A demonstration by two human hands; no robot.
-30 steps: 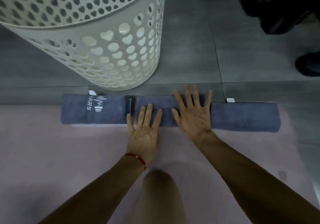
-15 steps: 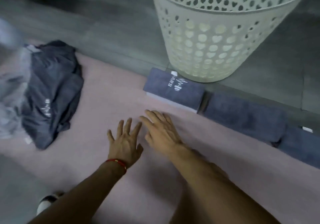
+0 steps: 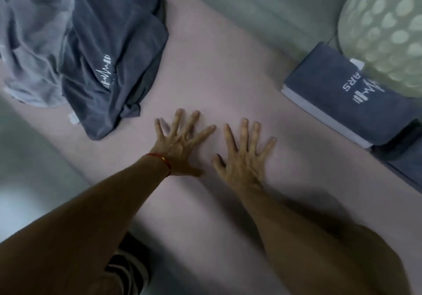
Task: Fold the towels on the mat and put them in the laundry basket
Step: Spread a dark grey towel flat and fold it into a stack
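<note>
Left hand [image 3: 180, 143] and right hand [image 3: 244, 150] both flat, fingers spread, empty, on bare mat [image 3: 205, 66] mid-width. Folded towel [image 3: 349, 93] at mat's far edge, touching laundry basket [image 3: 386, 27]. Crumpled dark towel [image 3: 114, 50] at left end (next, likely): pinch two corners, spread flat before folding.

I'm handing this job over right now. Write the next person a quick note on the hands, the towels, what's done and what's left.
Left hand and right hand: both open, fingers spread over the pink mat, holding nothing.
Folded towel lies at the mat's far edge beside the laundry basket, not in it.
Crumpled dark grey towel and light grey towel sit heaped at the left.
Done: one towel folded.
Left: fold the heap, put all the towels in the basket.
</note>
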